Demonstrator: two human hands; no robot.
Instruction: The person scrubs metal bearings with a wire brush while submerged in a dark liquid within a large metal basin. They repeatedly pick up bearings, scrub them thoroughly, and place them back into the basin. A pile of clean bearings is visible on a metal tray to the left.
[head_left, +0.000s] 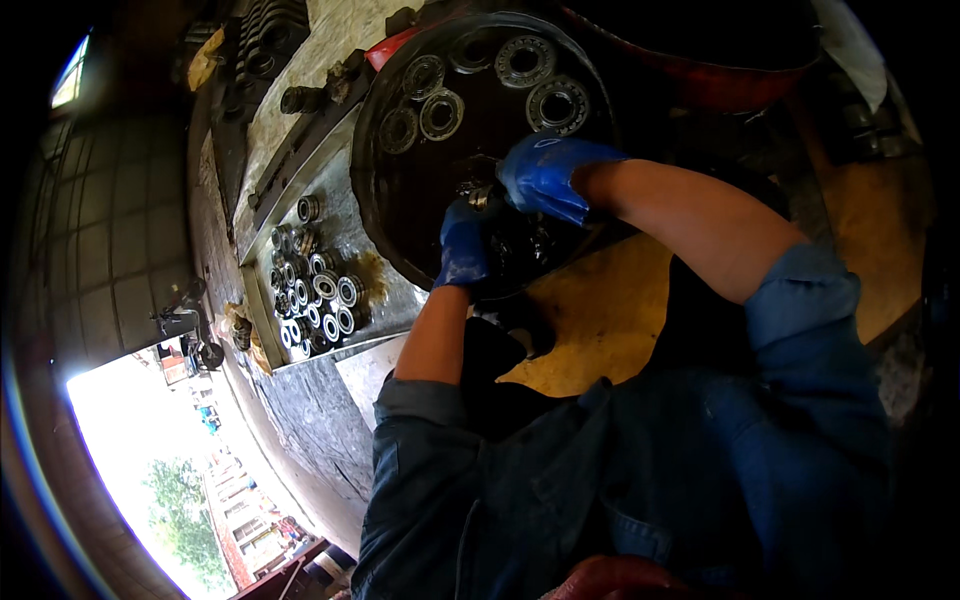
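Both blue-gloved hands, left hand (463, 243) and right hand (545, 175), close their fingers on a small bearing (480, 197) over the dark round basin (375, 180); next move likely requires steady grip while cleaning.

Small bearings (318, 290) on metal tray (390, 300)

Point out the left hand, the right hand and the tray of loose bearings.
left hand (464, 243), head view, back of the blue glove.
right hand (545, 175), head view, back of the blue glove.
tray of loose bearings (262, 330), head view, near rim.
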